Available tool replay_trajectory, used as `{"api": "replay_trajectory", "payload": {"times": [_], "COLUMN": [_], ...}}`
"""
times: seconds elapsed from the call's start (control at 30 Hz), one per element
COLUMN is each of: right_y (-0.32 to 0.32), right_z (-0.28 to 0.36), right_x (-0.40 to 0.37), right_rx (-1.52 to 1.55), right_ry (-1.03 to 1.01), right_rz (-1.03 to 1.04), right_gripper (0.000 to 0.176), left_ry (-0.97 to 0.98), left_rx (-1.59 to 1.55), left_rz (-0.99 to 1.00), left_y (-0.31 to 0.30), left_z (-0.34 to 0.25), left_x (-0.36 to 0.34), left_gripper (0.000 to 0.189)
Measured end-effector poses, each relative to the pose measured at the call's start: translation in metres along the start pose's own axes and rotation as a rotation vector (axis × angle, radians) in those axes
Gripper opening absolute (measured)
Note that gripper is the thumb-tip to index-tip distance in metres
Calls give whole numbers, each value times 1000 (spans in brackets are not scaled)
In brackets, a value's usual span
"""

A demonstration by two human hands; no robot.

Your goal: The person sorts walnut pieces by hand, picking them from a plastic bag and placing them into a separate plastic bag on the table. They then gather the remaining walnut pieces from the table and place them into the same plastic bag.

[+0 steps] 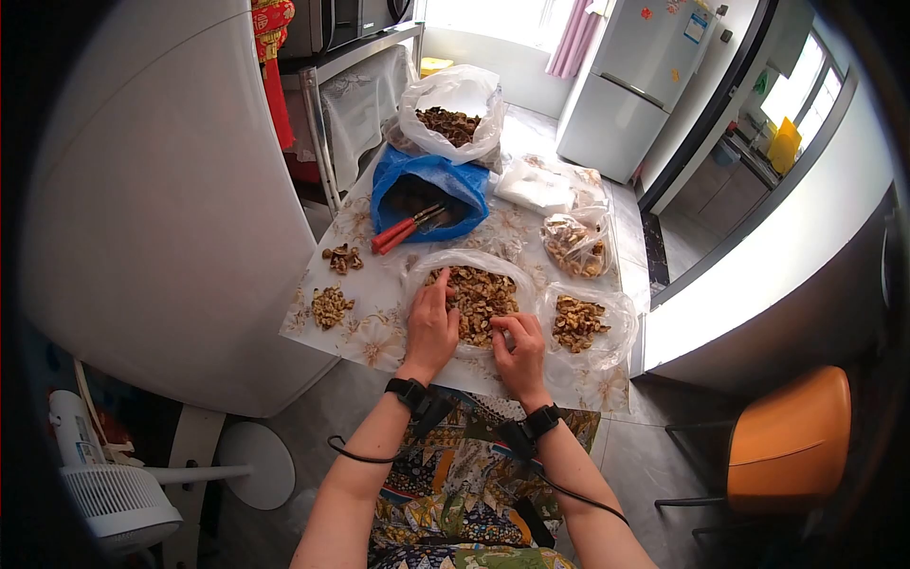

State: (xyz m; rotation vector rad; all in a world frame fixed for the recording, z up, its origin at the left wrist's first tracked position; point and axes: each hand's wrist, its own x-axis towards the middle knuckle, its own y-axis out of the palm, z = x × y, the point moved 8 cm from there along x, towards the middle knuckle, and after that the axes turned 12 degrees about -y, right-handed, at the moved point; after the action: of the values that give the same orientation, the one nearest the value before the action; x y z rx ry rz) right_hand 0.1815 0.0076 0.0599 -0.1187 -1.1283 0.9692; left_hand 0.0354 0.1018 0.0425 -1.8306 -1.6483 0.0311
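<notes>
A clear plastic bag (519, 275) full of shelled walnut pieces (485, 296) lies spread at the table's front. My left hand (433, 327) rests on its left side, fingers stretched out over the pieces. At the bag's front right edge, my right hand (518, 353) has thumb and fingertips drawn together; whatever they may hold is too small to make out. To the right is a smaller bag of walnut pieces (578, 324). Two small heaps sit at the left: pale kernels (332, 308) and darker bits (342, 258).
Behind stands a blue bag (450, 174) with a red-handled tool (408, 230) across its opening. Farther back is a white bag of brown shells (448, 125). Another bag of walnuts (576, 245) lies right. An orange chair (791, 441) and a white fan (123, 503) flank the table.
</notes>
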Motion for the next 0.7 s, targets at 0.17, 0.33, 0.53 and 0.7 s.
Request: {"api": "replay_trajectory", "payload": {"times": [0.17, 0.33, 0.53, 0.7], "right_y": [0, 0, 2, 14], "right_z": [0, 0, -5, -13], "right_x": [0, 0, 1, 1], "right_rx": [-2, -1, 14, -32], "right_ry": [-7, 1, 48, 35], "right_rz": [-7, -3, 11, 106], "right_gripper": [17, 16, 26, 45], "left_ry": [0, 10, 49, 44], "left_rx": [0, 1, 79, 38], "left_rz": [0, 3, -43, -70], "left_y": [0, 0, 2, -1], "left_z": [1, 0, 2, 2], "left_x": [0, 0, -1, -1], "left_gripper": [73, 74, 56, 47]}}
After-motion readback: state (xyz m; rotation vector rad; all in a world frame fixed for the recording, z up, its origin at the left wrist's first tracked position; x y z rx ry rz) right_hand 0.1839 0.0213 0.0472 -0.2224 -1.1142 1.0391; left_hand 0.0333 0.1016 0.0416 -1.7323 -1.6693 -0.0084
